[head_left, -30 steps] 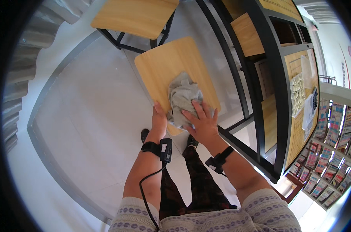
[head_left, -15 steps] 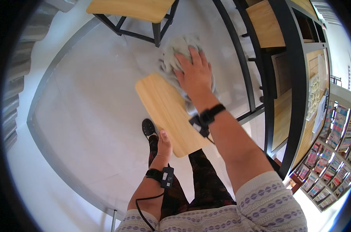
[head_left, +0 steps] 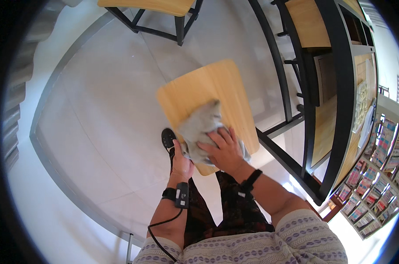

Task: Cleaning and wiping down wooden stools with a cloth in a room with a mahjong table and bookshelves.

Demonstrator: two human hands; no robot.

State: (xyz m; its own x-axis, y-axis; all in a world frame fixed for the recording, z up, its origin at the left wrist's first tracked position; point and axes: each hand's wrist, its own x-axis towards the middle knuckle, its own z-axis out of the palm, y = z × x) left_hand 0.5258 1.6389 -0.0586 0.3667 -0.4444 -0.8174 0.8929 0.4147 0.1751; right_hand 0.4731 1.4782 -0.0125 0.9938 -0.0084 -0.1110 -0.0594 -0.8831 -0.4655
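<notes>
while pale grey floor (head_left: 107, 114) spreads beneath everything, a long table (head_left: 342, 97) with a black frame and wooden panels runs down the right, and packed shelves (head_left: 369, 193) stand beyond it near the rim. at the top, partly cut off, is a stool (head_left: 153, 5) with a wooden top and black legs. nearer, just in front of the person's legs, sits a pale wooden seat (head_left: 204, 88) with rounded corners. on its lower half lies a crumpled grey cloth (head_left: 197, 127), slightly blurred, one end pointing away from the person. the right hand (head_left: 226, 152) rests on top of the cloth, fingers a little apart and not wrapped round it. the left hand (head_left: 182, 163) is at the seat's lower left edge, thumb up beside the cloth; its other fingers are hidden, so i cannot tell whether it is clamped there. beside the thumb shows a black shoe (head_left: 167, 137).
</notes>
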